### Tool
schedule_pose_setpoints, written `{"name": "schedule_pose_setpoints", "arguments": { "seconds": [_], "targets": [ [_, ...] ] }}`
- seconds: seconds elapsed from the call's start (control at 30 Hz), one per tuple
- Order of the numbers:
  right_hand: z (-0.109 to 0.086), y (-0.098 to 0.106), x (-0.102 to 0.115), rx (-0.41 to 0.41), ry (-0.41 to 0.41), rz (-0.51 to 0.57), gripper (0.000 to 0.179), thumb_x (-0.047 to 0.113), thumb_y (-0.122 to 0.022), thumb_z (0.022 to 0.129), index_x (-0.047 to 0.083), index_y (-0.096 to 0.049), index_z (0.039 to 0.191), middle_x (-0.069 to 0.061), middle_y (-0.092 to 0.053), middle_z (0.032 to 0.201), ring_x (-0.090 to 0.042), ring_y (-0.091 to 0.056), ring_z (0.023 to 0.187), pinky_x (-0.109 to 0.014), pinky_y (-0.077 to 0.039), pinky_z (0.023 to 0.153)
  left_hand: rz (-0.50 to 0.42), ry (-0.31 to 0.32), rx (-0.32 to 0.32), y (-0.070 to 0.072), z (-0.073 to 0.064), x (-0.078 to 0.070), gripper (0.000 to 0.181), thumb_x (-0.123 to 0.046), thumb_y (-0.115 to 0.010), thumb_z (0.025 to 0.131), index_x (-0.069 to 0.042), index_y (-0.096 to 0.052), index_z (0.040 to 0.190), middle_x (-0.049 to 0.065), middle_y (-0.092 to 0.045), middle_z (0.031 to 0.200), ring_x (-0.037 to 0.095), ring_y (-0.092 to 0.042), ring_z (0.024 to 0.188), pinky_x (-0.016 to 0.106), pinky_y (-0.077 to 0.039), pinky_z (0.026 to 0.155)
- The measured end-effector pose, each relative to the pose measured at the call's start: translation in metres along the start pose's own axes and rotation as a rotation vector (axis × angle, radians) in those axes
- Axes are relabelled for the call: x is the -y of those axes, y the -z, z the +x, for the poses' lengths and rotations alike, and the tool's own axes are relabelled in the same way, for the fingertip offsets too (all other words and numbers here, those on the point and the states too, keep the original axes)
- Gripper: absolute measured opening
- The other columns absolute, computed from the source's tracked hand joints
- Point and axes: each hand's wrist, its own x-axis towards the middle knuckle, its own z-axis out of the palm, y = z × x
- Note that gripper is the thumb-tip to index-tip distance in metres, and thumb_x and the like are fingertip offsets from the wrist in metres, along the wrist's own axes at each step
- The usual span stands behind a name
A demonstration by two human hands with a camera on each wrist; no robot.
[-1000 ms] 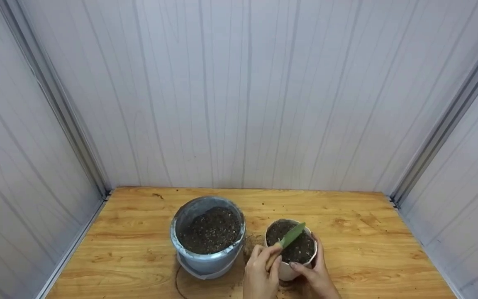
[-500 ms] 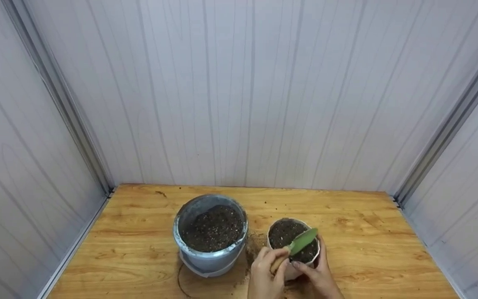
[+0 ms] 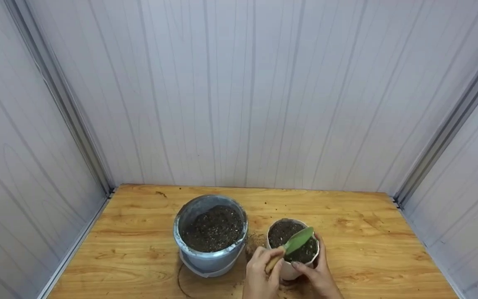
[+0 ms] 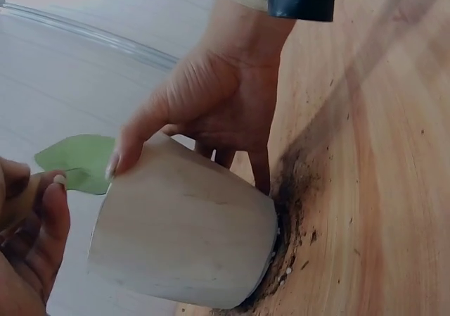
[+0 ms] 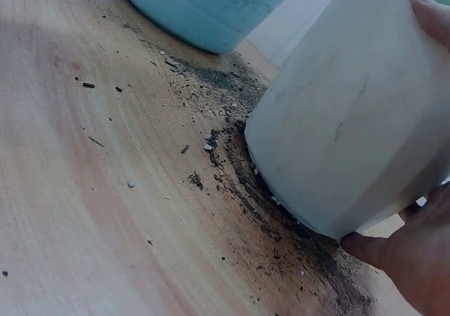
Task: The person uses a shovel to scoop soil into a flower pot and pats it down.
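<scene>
My left hand grips the wooden handle of a small trowel with a green, leaf-shaped blade. The blade lies over the soil in a white pot, its tip near the far right rim. My right hand holds this pot from the right, thumb at the near rim and fingers around the far side. In the left wrist view the pot stands on the table, with the trowel blade at its rim. One finger presses low on the pot's side in the right wrist view.
A larger blue-grey bucket, partly filled with dark soil, stands left of the pot with its handle hanging down. Spilled soil lies on the wooden table between them and around the pot's base. Pale panels enclose the table behind and at both sides.
The trowel blade has swung right towards the pot's rim and then come slightly back left, showing more of its flat face. The right hand keeps its hold on the pot.
</scene>
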Motion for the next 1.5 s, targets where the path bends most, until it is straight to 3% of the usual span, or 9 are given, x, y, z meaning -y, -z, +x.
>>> {"name": "schedule_pose_setpoints", "arguments": {
  "seconds": [0.13,0.33,0.57,0.7,0.83,0.93,1.13,1.27,1.5],
  "targets": [
    [0.001,0.000,0.002,-0.004,-0.032,-0.004,0.101,-0.007,-0.068,0.084,0.012,0.002,0.155,-0.024,-0.008,0.157,-0.015,-0.042,0.125,-0.028,-0.043,0.098,0.037,0.018,-0.028,0.003,0.003,0.001,0.018,-0.004,-0.073,0.089,-0.010,-0.074,0.106,-0.005,-0.061,0.090,0.004,-0.056,0.076,0.023,-0.051,0.064],
    [0.001,-0.001,0.007,-0.040,-0.072,-0.062,0.102,-0.005,-0.070,0.084,0.014,0.000,0.156,-0.022,-0.010,0.158,-0.027,-0.031,0.132,-0.022,-0.039,0.098,0.110,-0.044,-0.091,0.007,0.007,0.004,0.022,-0.001,-0.075,0.086,-0.009,-0.073,0.106,-0.003,-0.063,0.091,0.008,-0.060,0.080,0.025,-0.051,0.067],
    [0.001,-0.005,0.004,-0.043,-0.079,-0.050,0.104,-0.006,-0.069,0.083,0.013,0.002,0.156,-0.021,-0.008,0.158,-0.031,-0.022,0.137,-0.019,-0.034,0.100,0.158,-0.041,-0.159,0.026,0.018,-0.002,0.021,-0.002,-0.076,0.085,-0.010,-0.072,0.104,-0.003,-0.065,0.093,0.009,-0.060,0.079,0.028,-0.052,0.067],
    [0.002,-0.003,0.004,-0.050,-0.057,-0.098,0.102,-0.005,-0.069,0.083,0.011,0.000,0.155,-0.022,-0.009,0.158,-0.031,-0.022,0.138,-0.016,-0.032,0.099,0.134,-0.063,-0.213,0.045,0.033,-0.007,0.022,0.005,-0.075,0.082,-0.005,-0.071,0.101,0.001,-0.067,0.092,0.011,-0.060,0.076,0.028,-0.053,0.063],
    [0.002,-0.001,0.003,-0.049,-0.033,-0.120,0.099,-0.006,-0.068,0.082,0.009,-0.003,0.155,-0.023,-0.013,0.156,-0.016,-0.035,0.129,-0.017,-0.033,0.100,0.127,-0.074,-0.252,0.071,0.049,-0.007,0.022,0.010,-0.073,0.080,0.000,-0.070,0.100,0.004,-0.067,0.089,0.008,-0.056,0.066,0.022,-0.051,0.053],
    [0.001,-0.002,0.002,-0.045,-0.030,-0.113,0.098,-0.006,-0.068,0.083,0.009,-0.003,0.154,-0.024,-0.015,0.155,-0.013,-0.037,0.126,-0.019,-0.034,0.100,0.190,-0.090,-0.317,0.094,0.057,-0.003,0.021,0.010,-0.074,0.080,0.000,-0.071,0.098,0.004,-0.067,0.087,0.008,-0.053,0.062,0.021,-0.048,0.049],
    [-0.001,-0.004,0.002,-0.065,-0.057,-0.107,0.100,-0.007,-0.069,0.082,0.010,-0.002,0.155,-0.025,-0.015,0.155,-0.026,-0.031,0.131,-0.018,-0.034,0.098,0.332,-0.055,-0.429,0.134,0.061,0.009,0.021,0.009,-0.077,0.075,0.000,-0.071,0.093,0.007,-0.068,0.085,0.011,-0.052,0.060,0.024,-0.046,0.048],
    [-0.001,-0.004,0.003,-0.064,-0.049,-0.095,0.100,-0.008,-0.069,0.082,0.010,-0.003,0.154,-0.025,-0.015,0.155,-0.014,-0.037,0.125,-0.018,-0.035,0.099,0.482,0.001,-0.417,0.154,0.065,0.015,0.014,0.005,-0.076,0.075,0.000,-0.070,0.087,0.008,-0.068,0.077,0.013,-0.052,0.054,0.029,-0.044,0.046],
    [0.000,-0.003,0.004,-0.050,-0.040,-0.108,0.100,-0.007,-0.069,0.082,0.010,-0.002,0.155,-0.026,-0.014,0.155,-0.006,-0.040,0.121,-0.017,-0.035,0.099,0.766,0.084,-0.256,0.178,0.078,0.017,0.005,-0.003,-0.069,0.078,0.001,-0.070,0.082,0.012,-0.066,0.070,0.024,-0.057,0.052,0.045,-0.049,0.048]
  ]
}}
